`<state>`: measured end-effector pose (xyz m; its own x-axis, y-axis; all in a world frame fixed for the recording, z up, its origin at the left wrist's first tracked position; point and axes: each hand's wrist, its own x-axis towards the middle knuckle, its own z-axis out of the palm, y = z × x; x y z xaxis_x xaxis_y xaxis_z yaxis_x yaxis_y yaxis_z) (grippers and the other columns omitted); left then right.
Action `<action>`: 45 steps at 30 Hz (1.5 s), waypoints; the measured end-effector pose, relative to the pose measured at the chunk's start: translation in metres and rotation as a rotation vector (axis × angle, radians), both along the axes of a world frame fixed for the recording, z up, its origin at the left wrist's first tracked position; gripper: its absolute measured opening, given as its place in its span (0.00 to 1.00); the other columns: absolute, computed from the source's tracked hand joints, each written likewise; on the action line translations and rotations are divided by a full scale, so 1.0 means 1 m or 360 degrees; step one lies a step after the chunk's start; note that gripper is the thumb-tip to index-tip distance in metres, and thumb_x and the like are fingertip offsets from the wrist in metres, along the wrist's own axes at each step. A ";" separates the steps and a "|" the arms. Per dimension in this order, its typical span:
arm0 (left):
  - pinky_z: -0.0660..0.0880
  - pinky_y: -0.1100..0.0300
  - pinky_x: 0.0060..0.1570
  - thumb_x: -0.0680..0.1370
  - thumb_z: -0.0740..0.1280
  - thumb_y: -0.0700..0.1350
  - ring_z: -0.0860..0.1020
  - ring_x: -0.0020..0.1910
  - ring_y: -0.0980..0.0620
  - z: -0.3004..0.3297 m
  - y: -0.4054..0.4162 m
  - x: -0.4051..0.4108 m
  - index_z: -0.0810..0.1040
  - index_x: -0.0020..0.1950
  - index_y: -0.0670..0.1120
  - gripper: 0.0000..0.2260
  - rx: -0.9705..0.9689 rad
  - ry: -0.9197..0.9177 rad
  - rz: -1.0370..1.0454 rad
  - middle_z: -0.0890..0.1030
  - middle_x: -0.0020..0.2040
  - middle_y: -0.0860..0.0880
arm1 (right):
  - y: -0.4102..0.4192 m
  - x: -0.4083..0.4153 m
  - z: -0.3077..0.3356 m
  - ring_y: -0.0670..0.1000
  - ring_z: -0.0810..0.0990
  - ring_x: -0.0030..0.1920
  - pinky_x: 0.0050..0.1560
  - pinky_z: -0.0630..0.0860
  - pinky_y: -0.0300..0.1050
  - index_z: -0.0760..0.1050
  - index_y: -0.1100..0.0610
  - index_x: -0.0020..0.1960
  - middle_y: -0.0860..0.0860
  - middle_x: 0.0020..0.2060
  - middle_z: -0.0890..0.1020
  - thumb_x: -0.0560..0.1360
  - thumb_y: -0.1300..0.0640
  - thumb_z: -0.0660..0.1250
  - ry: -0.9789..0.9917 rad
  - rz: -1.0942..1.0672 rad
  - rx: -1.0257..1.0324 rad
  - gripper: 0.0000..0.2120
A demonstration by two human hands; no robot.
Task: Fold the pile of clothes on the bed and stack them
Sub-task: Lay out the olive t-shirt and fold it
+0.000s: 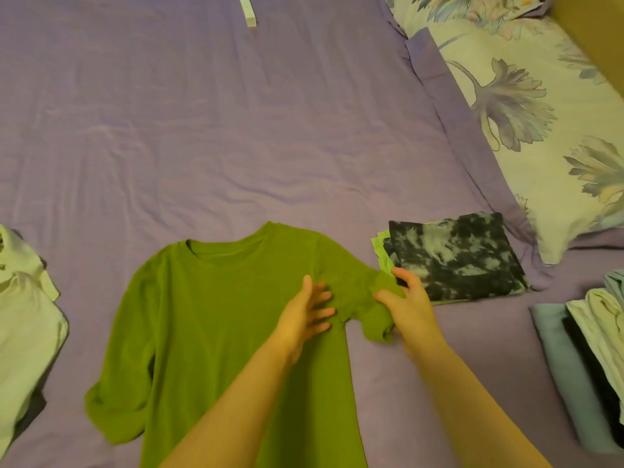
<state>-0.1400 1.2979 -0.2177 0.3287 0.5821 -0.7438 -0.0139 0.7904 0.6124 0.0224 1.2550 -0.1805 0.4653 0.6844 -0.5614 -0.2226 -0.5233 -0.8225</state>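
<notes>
Our left hand (pixel 309 314) lies flat on the chest of the green T-shirt (pixel 216 332), with its fingers straight and spread out, pressing the cloth down. Our right hand (pixel 407 298) is just beside it and holds the shirt's right sleeve (pixel 366 309), with the thumb and fingers curled round the bunched cloth. The sleeve is pulled in a little and looks crumpled under that hand.

The green T-shirt lies spread out on the purple bed sheet (pixel 219 113), near the edge of the bed closest to us. Its neck hole points away from us. Its other sleeve (pixel 118 407) lies out flat on the left side.

Just beside our right hand sits a folded tie-dye shirt (pixel 456 258), dark with pale blotches. It rests on top of a folded light green piece (pixel 380 244), and only a bit of that one peeks out.

At the left edge of the bed there is a heap of pale clothes (pixel 23 319). At the right edge lie more clothes (pixel 587 366), blue-grey, dark and pale ones. A flowery pillow (pixel 526 106) lies at the far right side. Far away, at the far edge, sits a small white box (pixel 249 13).
</notes>
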 end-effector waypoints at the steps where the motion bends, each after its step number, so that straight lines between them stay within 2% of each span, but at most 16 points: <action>1: 0.74 0.56 0.47 0.79 0.48 0.65 0.78 0.50 0.51 0.002 0.000 -0.010 0.74 0.61 0.52 0.24 -0.0171 -0.0177 0.0094 0.79 0.58 0.51 | 0.008 -0.017 0.001 0.46 0.79 0.36 0.31 0.77 0.37 0.67 0.56 0.63 0.49 0.41 0.79 0.75 0.70 0.64 0.0050 0.0070 0.0034 0.20; 4: 0.74 0.56 0.43 0.75 0.47 0.70 0.78 0.45 0.52 -0.003 0.006 -0.041 0.75 0.64 0.50 0.33 -0.0362 -0.0524 0.0390 0.82 0.49 0.51 | 0.029 -0.069 0.000 0.47 0.80 0.40 0.29 0.79 0.40 0.60 0.46 0.65 0.48 0.50 0.77 0.79 0.62 0.63 0.0332 0.0394 0.0004 0.20; 6: 0.76 0.57 0.43 0.76 0.50 0.68 0.81 0.46 0.52 -0.001 0.011 -0.058 0.77 0.61 0.50 0.29 -0.0304 -0.0468 0.0413 0.83 0.52 0.50 | 0.035 -0.091 -0.009 0.48 0.80 0.39 0.29 0.78 0.38 0.59 0.45 0.67 0.48 0.53 0.75 0.80 0.59 0.59 0.0319 0.0533 -0.0031 0.19; 9: 0.73 0.59 0.44 0.77 0.65 0.55 0.78 0.46 0.54 -0.004 0.014 -0.075 0.76 0.56 0.50 0.12 -0.0123 0.0090 0.0313 0.81 0.52 0.49 | 0.029 -0.098 -0.028 0.52 0.81 0.44 0.42 0.77 0.42 0.68 0.58 0.68 0.57 0.57 0.78 0.81 0.62 0.57 -0.0257 0.0600 -0.0149 0.15; 11: 0.73 0.60 0.41 0.75 0.71 0.47 0.76 0.41 0.53 -0.016 0.016 -0.082 0.75 0.52 0.47 0.09 -0.0073 0.0342 0.0366 0.79 0.46 0.47 | 0.019 -0.093 -0.040 0.58 0.78 0.56 0.55 0.73 0.49 0.72 0.62 0.65 0.60 0.59 0.78 0.80 0.64 0.58 -0.0738 0.0783 -0.0256 0.15; 15: 0.70 0.60 0.35 0.74 0.72 0.43 0.71 0.33 0.51 -0.031 0.028 -0.080 0.69 0.37 0.47 0.13 -0.0019 0.0428 0.0315 0.74 0.34 0.47 | 0.010 -0.093 -0.054 0.58 0.71 0.65 0.64 0.64 0.46 0.71 0.62 0.66 0.59 0.64 0.74 0.78 0.68 0.57 -0.1154 0.0974 -0.0240 0.17; 18: 0.69 0.53 0.39 0.76 0.69 0.40 0.69 0.35 0.49 -0.031 0.030 -0.074 0.67 0.38 0.48 0.12 0.0437 0.0679 0.0090 0.68 0.32 0.49 | 0.016 -0.092 -0.057 0.58 0.63 0.71 0.69 0.59 0.49 0.65 0.60 0.72 0.58 0.72 0.65 0.80 0.64 0.56 -0.1410 0.0994 -0.0281 0.20; 20: 0.73 0.48 0.38 0.77 0.67 0.41 0.71 0.35 0.48 -0.029 0.026 -0.078 0.68 0.43 0.47 0.08 0.0636 0.0726 0.0093 0.69 0.33 0.49 | 0.020 -0.096 -0.058 0.57 0.58 0.74 0.70 0.57 0.50 0.59 0.55 0.76 0.55 0.76 0.58 0.82 0.59 0.54 -0.1613 0.1068 -0.0332 0.22; 23: 0.80 0.50 0.31 0.79 0.65 0.42 0.76 0.31 0.52 -0.029 0.017 -0.094 0.69 0.46 0.48 0.05 0.0628 0.0745 0.0158 0.73 0.37 0.46 | 0.024 -0.107 -0.061 0.54 0.49 0.77 0.72 0.53 0.51 0.52 0.47 0.77 0.53 0.78 0.51 0.82 0.49 0.53 -0.1878 0.1382 -0.0298 0.25; 24: 0.81 0.49 0.33 0.79 0.65 0.42 0.77 0.31 0.51 -0.030 0.016 -0.100 0.71 0.48 0.48 0.03 0.0649 0.0809 0.0117 0.75 0.39 0.43 | 0.024 -0.112 -0.063 0.54 0.47 0.77 0.73 0.49 0.53 0.51 0.45 0.77 0.53 0.78 0.50 0.81 0.45 0.52 -0.1926 0.1495 -0.0286 0.26; 27: 0.79 0.45 0.45 0.79 0.65 0.44 0.81 0.40 0.43 -0.030 0.013 -0.122 0.75 0.53 0.46 0.04 0.0723 0.0966 0.0009 0.81 0.43 0.43 | 0.026 -0.131 -0.072 0.57 0.44 0.77 0.73 0.42 0.60 0.49 0.41 0.76 0.54 0.78 0.48 0.79 0.38 0.51 -0.2016 0.1746 -0.0303 0.28; 30: 0.77 0.46 0.49 0.78 0.66 0.45 0.81 0.45 0.43 -0.024 0.011 -0.150 0.77 0.54 0.46 0.06 0.0768 0.1032 0.0002 0.82 0.45 0.44 | 0.031 -0.147 -0.081 0.59 0.41 0.77 0.72 0.43 0.64 0.45 0.40 0.77 0.54 0.78 0.44 0.78 0.37 0.52 -0.1977 0.1907 -0.0495 0.30; 33: 0.74 0.51 0.52 0.77 0.67 0.41 0.79 0.49 0.45 -0.019 0.008 -0.192 0.80 0.53 0.43 0.06 0.0955 0.1295 -0.0039 0.82 0.48 0.44 | 0.035 -0.163 -0.079 0.59 0.41 0.77 0.72 0.46 0.65 0.47 0.43 0.77 0.55 0.78 0.45 0.78 0.39 0.55 -0.1938 0.1851 -0.0629 0.31; 39: 0.69 0.47 0.57 0.75 0.68 0.43 0.72 0.59 0.40 -0.010 -0.006 -0.275 0.75 0.63 0.45 0.16 0.0807 0.1864 -0.0039 0.76 0.59 0.41 | 0.036 -0.228 -0.064 0.57 0.42 0.77 0.74 0.50 0.56 0.49 0.45 0.77 0.55 0.78 0.45 0.79 0.43 0.56 -0.1770 0.2026 -0.0232 0.30; 43: 0.71 0.46 0.59 0.75 0.70 0.46 0.73 0.62 0.41 -0.015 -0.010 -0.308 0.68 0.69 0.43 0.24 0.0496 0.1640 -0.0105 0.74 0.64 0.42 | 0.038 -0.275 -0.066 0.56 0.43 0.77 0.74 0.50 0.57 0.50 0.44 0.77 0.53 0.78 0.46 0.81 0.43 0.52 -0.1651 0.2365 -0.0148 0.27; 45: 0.73 0.48 0.53 0.76 0.70 0.48 0.77 0.56 0.41 -0.015 -0.010 -0.319 0.75 0.58 0.45 0.13 0.0421 0.1587 -0.0206 0.79 0.56 0.42 | 0.047 -0.289 -0.066 0.57 0.45 0.77 0.73 0.52 0.58 0.56 0.47 0.76 0.53 0.78 0.49 0.81 0.43 0.52 -0.1626 0.2349 -0.0201 0.24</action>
<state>-0.4594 1.2880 -0.2331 -0.2943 0.7702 -0.5658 0.6693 0.5888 0.4532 -0.2667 1.3019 -0.2462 -0.2658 0.7923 -0.5492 0.9545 0.1365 -0.2651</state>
